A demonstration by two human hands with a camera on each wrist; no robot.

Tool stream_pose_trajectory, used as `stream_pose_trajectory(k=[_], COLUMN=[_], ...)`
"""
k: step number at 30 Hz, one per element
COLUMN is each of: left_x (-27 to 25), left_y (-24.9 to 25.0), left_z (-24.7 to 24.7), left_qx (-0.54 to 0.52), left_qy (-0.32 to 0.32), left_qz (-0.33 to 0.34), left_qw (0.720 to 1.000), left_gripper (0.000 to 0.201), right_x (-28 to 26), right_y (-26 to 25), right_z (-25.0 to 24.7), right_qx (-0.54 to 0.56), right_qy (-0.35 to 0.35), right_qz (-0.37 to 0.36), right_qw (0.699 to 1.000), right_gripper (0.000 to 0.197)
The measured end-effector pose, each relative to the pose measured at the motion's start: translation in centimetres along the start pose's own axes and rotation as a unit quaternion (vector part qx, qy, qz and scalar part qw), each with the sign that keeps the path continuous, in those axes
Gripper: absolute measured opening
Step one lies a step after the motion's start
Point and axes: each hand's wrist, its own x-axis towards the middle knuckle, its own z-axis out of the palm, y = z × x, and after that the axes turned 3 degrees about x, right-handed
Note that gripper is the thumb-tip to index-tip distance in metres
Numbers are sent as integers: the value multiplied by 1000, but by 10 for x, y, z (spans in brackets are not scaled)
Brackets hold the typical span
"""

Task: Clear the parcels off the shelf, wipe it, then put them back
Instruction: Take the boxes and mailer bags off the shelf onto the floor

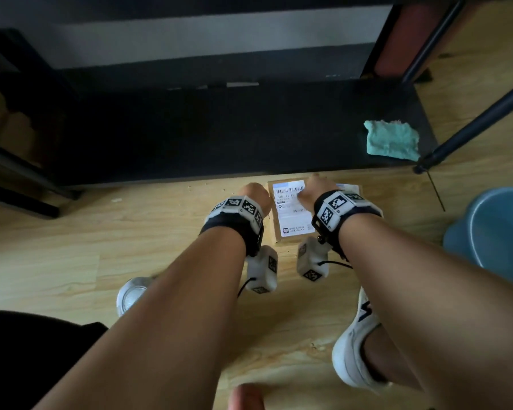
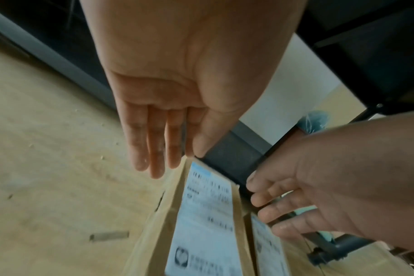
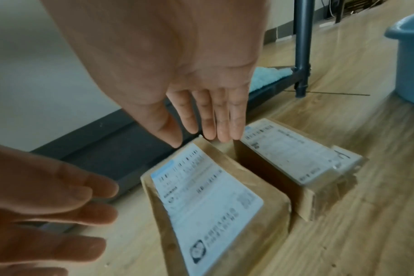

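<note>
On my feed the left hand (image 1: 253, 195) and the right hand (image 1: 316, 189) are bare, as are both forearms, with no sleeves. Each wrist carries a black strap (image 1: 251, 232) topped by a white band of blocky plates (image 1: 239, 207) printed with black-and-white square fiducial markers; the right one (image 1: 336, 207) matches it. Under each wrist hangs a rounded white camera housing (image 1: 262, 269), also marked with small square codes, and its twin (image 1: 311, 261) trails a thin black cable (image 1: 335, 264). I see white sneakers: one (image 1: 354, 347) with a dark side mark, the other (image 1: 129, 295) only at its toe. Dark clothing (image 1: 33, 347) fills the lower left.
</note>
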Motion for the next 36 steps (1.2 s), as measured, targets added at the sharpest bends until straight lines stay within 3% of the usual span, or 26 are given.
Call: stream_pose_trajectory(k=[4, 14, 24, 30, 36], left_x=[-26, -108, -160, -155, -137], left_y=[8, 47, 106, 144, 170], left_z=[-37, -104, -176, -203, -215], left_qx=[-56, 35, -29, -38, 5], left_qy=[63, 184, 338, 358, 353], left_qz=[-6, 87, 167, 204, 196], left_qw=[996, 978, 926, 910, 915], left_gripper=[33, 31, 34, 36, 54], right_x=[-21, -87, -129, -121, -103], right_y=[-11, -31, -50, -64, -76], right_z=[-20, -75, -184, -225, -241], right_qx=[13, 37, 101, 134, 136], right_qy=[47, 129, 267, 312, 332], right_qz=[-22, -110, -187, -195, -209], right_qw=[999, 985, 940, 920, 910], right_gripper=[34, 36, 37, 40, 41])
